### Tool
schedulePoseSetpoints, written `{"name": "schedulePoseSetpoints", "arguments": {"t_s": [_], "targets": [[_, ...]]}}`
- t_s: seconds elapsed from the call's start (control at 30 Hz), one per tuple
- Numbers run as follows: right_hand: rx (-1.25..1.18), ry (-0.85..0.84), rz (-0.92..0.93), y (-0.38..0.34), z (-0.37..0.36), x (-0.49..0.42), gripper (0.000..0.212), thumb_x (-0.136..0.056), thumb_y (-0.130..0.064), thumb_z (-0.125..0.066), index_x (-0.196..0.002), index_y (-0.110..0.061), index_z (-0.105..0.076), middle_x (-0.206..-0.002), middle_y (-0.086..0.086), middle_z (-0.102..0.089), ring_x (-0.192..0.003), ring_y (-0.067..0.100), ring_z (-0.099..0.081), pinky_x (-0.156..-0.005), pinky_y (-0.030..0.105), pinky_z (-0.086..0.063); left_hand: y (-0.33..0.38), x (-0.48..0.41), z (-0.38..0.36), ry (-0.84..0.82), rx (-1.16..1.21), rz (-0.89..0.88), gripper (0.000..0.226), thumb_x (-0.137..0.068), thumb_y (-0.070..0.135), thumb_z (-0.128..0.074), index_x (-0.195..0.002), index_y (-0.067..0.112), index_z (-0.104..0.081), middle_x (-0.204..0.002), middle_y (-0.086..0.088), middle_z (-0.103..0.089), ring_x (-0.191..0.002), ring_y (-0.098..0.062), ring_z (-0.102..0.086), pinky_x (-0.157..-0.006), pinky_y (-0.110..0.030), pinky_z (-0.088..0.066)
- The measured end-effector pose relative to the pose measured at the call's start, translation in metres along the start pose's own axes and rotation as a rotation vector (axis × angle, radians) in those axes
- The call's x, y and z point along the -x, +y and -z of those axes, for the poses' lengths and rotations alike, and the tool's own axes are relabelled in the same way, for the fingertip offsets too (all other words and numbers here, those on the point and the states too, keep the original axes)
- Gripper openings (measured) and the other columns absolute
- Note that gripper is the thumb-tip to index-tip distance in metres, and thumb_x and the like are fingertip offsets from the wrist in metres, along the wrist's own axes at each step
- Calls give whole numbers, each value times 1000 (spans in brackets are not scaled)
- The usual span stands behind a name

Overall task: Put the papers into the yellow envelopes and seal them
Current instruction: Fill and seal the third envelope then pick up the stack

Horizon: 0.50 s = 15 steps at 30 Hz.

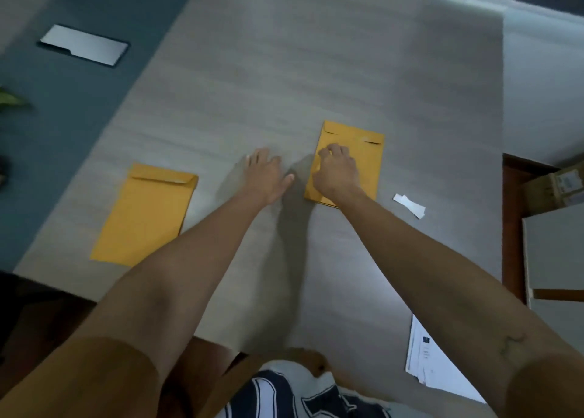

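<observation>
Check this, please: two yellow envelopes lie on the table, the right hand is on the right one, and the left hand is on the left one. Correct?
One error: in the head view the left hand rests on the table between them, apart from the left envelope. The right hand is on the right envelope.

On the table [284,70], the left envelope [145,212] is lying nearer the person and the right envelope [363,152] farther back. The left hand [265,177] is resting flat on the table between them. The right hand [335,171] is sitting on the right envelope, perhaps pinching its left edge. A paper strip [409,205] is lying just right of that envelope, and a stack of papers [436,364] is lying at the near right edge.
</observation>
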State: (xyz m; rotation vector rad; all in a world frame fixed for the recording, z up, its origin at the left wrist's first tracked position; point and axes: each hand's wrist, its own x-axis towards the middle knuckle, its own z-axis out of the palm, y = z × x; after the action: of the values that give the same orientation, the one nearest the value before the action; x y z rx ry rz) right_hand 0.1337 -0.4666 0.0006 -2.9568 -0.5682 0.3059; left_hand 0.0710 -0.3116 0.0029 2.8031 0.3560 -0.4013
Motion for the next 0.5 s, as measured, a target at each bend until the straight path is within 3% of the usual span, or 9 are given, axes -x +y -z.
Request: {"name": "schedulePoseSetpoints", "arguments": {"t_s": [0.13, 0.37, 0.5], "targets": [[7, -67, 83, -63, -12, 22, 48, -91, -23, -52, -136, -9, -46, -139, 11, -42, -132, 30, -34, -103, 42, -37, -68, 56, 3, 44, 24, 141, 63, -96, 48, -49, -145, 10, -40, -158, -16, -24, -148, -32, -18, -121, -42, -15], [-41, -189, 210, -163, -40, 61, 49, -92, -24, -52, -137, -8, -44, -142, 12, -41, -134, 31, -35, -108, 42, -36, -180, 131, 3, 42, 57, 388, 67, -96, 48, -48, -149, 10, -35, -161, -16, -18, -150, -34, -10, -120, -43, -18], [-210, -324, 152, -215, -51, 77, 53, -90, -30, -57, -136, -8, -47, -142, 14, -44, -132, 31, -42, -107, 39, -42, -233, 168, 1, 30, 123, 549, 74, -95, 53, -49, -151, 7, -30, -161, -14, -16, -149, -30, -10, -119, -44, -23]]}}
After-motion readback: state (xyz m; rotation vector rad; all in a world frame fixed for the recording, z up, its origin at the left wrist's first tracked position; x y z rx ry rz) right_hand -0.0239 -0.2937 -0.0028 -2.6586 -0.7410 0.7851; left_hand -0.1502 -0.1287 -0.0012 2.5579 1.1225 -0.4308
